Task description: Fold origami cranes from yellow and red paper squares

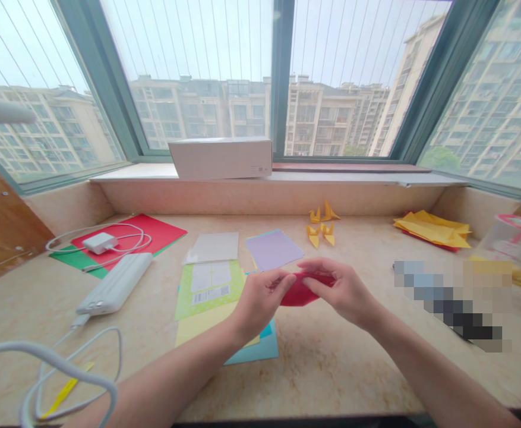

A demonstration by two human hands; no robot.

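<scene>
Yellow origami [328,233] beyond crimson paper [302,292]

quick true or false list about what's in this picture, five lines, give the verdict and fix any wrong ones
1. The left hand and right hand both hold the red paper. True.
2. There are six yellow folded figures. False: four show.
3. The white box is by the window. True.
4. The purple sheet lies under the power bank. False: the two lie apart.
5. A white cable is plugged into the power bank. True.
</scene>
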